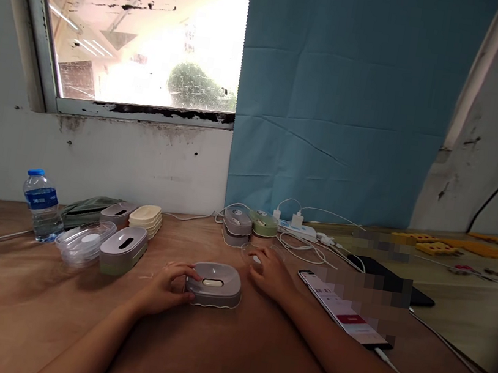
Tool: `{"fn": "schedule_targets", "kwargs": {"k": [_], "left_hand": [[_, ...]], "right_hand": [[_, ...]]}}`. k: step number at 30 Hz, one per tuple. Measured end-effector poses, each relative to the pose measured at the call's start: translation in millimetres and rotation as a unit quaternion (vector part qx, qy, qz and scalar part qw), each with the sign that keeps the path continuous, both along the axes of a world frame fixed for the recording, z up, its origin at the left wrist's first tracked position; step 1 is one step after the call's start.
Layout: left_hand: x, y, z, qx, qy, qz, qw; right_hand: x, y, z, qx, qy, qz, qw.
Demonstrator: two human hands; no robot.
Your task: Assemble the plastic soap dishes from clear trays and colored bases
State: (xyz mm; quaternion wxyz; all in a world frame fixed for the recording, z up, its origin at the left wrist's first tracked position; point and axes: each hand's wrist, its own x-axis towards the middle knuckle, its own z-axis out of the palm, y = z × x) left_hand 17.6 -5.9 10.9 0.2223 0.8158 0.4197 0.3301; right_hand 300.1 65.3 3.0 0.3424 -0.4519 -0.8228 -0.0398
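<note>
A grey oval box [213,292] with a lid, which has a slot in its top and a pale piece showing inside, sits in front of me on the table. My left hand [165,289] grips its left end, fingers on the lid and thumb low on the side. Behind the box and to the right, my right hand [271,274] has its fingers bent around a thin clear plastic lid [246,251] with a white patch. Part of that clear piece is hidden by the fingers. Left of the box stands a grey-and-green slotted box [123,250].
Clear plastic containers [83,243], a water bottle [42,207], stacked cream trays [145,220] and a dark green pouch [88,210] stand at left. Grey [237,225] and green boxes [264,223] sit behind, beside a power strip [298,229] with cables. A phone [343,308] lies right.
</note>
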Motion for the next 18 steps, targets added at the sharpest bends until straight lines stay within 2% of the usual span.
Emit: {"fn": "schedule_targets", "kwargs": {"k": [3,6,15,17,18], "left_hand": [[-1,2,-4.8,-0.002,0.015,-0.004,1.0],[-2,3,-7.4,-0.003,0.029,-0.013,0.999],[-7,-4,4.4,-0.038,0.022,-0.036,0.998],[-6,-6,7.7,-0.052,0.017,-0.047,0.997],[-5,-7,8.8,-0.062,0.01,-0.057,0.996]], "right_hand": [[4,6,-9,-0.015,-0.002,-0.049,0.999],[4,8,-10,-0.037,0.006,-0.055,0.998],[2,-21,30,-0.014,0.133,0.065,0.989],[-4,-30,34,-0.012,0.199,0.092,0.976],[-7,-33,34,-0.024,0.258,0.117,0.959]]}}
